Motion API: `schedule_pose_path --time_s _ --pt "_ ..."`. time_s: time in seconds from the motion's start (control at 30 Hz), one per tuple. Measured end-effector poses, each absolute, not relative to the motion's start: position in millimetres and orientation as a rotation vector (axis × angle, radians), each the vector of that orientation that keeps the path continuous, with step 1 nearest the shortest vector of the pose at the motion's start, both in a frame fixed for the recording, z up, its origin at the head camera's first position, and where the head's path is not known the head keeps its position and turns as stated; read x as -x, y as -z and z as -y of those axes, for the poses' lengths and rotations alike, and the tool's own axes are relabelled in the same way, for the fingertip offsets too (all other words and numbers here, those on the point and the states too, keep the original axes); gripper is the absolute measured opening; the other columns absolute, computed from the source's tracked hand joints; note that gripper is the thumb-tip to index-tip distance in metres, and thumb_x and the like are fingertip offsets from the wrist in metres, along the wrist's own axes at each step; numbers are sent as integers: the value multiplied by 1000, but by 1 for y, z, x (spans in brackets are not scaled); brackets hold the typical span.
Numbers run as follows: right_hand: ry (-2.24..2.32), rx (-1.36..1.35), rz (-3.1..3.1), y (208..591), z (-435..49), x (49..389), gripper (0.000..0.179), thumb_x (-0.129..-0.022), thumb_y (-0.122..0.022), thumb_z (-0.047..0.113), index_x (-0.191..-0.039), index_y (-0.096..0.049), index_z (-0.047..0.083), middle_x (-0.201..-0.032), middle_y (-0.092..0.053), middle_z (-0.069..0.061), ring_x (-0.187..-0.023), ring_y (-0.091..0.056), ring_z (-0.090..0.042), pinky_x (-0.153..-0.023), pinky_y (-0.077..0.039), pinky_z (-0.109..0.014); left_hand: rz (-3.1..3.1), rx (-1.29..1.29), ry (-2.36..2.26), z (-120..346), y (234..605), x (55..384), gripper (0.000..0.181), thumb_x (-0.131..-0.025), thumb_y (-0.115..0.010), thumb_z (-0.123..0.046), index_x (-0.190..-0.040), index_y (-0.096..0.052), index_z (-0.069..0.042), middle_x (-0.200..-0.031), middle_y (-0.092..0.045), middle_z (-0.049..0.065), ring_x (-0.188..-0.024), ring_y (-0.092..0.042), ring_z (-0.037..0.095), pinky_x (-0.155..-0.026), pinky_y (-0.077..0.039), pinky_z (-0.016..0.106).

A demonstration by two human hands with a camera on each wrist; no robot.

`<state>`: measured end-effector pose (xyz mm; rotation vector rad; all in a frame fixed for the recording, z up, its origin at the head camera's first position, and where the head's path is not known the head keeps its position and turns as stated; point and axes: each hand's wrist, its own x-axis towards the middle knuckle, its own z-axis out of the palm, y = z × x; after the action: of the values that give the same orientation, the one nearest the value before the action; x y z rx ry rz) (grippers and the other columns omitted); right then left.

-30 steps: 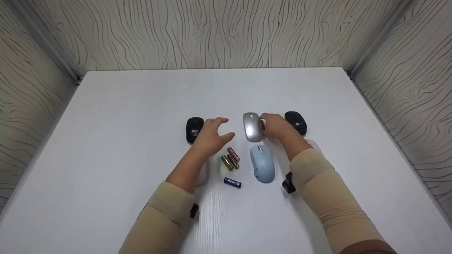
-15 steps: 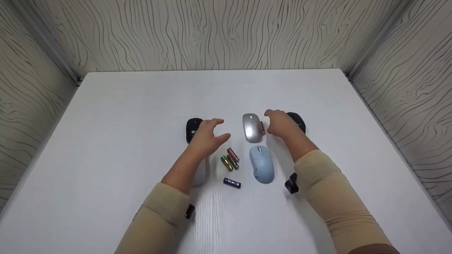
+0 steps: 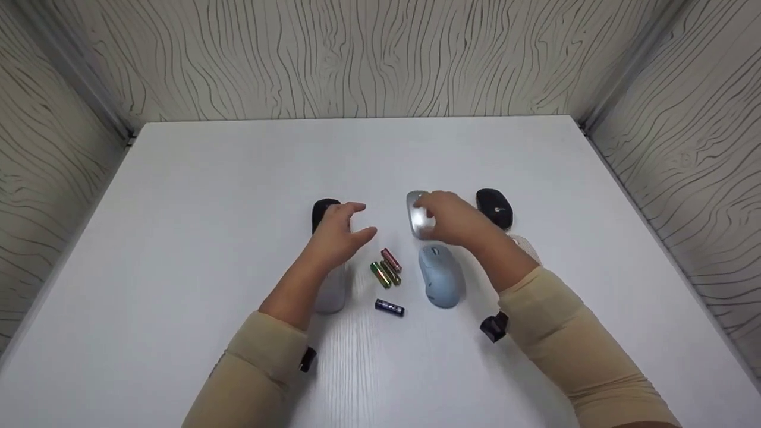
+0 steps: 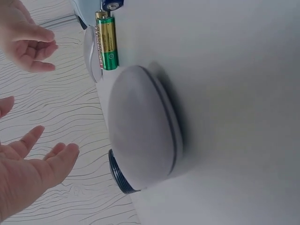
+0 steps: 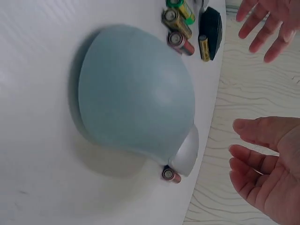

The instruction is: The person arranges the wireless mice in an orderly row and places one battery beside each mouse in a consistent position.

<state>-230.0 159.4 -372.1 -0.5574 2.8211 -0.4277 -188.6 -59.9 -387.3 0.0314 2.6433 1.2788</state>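
Observation:
My left hand [image 3: 333, 241] hovers with spread fingers over a black mouse [image 3: 322, 213] and a grey mouse [image 3: 332, 295]; nothing is in it. My right hand [image 3: 455, 220] is above the silver mouse [image 3: 418, 220], its fingers loosely bent and holding nothing in the right wrist view. Beside that mouse lies a battery [image 5: 171, 175], hidden under the hand in the head view. Between the hands lie a green battery [image 3: 380, 275], a gold-green battery [image 3: 392, 273] and a red battery [image 3: 391, 260]. A dark blue battery [image 3: 389, 307] lies nearer. Another battery [image 5: 204, 48] is beside the black mouse.
A light blue mouse [image 3: 441, 276] sits in front of the silver one. To the right are a second black mouse [image 3: 494, 208] and a whitish mouse [image 3: 525, 246], partly behind my forearm. The white table [image 3: 238, 166] meets wood-patterned panels [image 3: 380, 59] at the back.
My right hand let go of the battery beside the silver mouse, drew back right, then came left over that mouse. My left hand drifted slightly left and toward me.

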Motion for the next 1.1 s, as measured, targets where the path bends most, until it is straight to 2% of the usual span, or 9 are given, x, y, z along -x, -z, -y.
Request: schedule_pose_path --time_s 0.1,0.23,0.47,0.67,0.87,1.0,1.1 --pt "368 671 -2762 370 -147 215 50 -80 -70 13 -127 -52 14 -112 -58 -10 -103 -53 -24 -86 -48 -39 -2639 -26 -1281 63 388 188 54 -85 -63 -35 -134 -45 -21 -141 -32 8 -121 -43 25 -97 -40 43" --pt "272 900 -2703 366 -135 198 49 -78 -71 14 -125 -55 18 -107 -59 -5 -99 -52 -18 -83 -48 -35 -2640 -35 -1293 67 389 188 54 -85 -63 -34 -134 -44 -20 -142 -32 9 -129 -35 27 -101 -35 45" --pt "169 1206 -2605 369 -119 178 43 -75 -72 10 -116 -60 16 -102 -59 -1 -97 -50 -18 -85 -44 -33 -2636 -73 -1318 71 390 187 54 -85 -63 -34 -133 -45 -18 -141 -32 10 -128 -36 27 -100 -36 44" --pt "30 1289 -2518 379 -112 167 44 -78 -69 12 -120 -59 17 -106 -59 0 -103 -50 -18 -87 -44 -31 -2642 -107 -1321 72 392 186 54 -86 -63 -33 -133 -45 -16 -140 -32 12 -126 -38 26 -98 -38 41" --pt "-47 1354 -2472 388 -111 160 48 -75 -71 10 -121 -60 18 -112 -60 1 -109 -50 -18 -94 -41 -30 -2644 -120 -1308 72 394 184 53 -86 -62 -34 -132 -46 -16 -141 -32 12 -128 -35 27 -101 -35 43" --pt "-127 1352 -2439 393 -110 155 57 -72 -75 13 -125 -56 22 -115 -60 2 -109 -51 -17 -93 -42 -30 -2644 -113 -1297 72 395 183 52 -85 -63 -34 -132 -47 -16 -141 -33 12 -129 -34 28 -102 -33 44" --pt "-149 1359 -2414 396 -110 152 65 -69 -77 9 -127 -53 26 -112 -60 1 -106 -51 -17 -89 -44 -30 -2646 -112 -1278 72 396 182 52 -85 -63 -33 -132 -47 -16 -141 -33 12 -130 -34 28 -102 -33 45"
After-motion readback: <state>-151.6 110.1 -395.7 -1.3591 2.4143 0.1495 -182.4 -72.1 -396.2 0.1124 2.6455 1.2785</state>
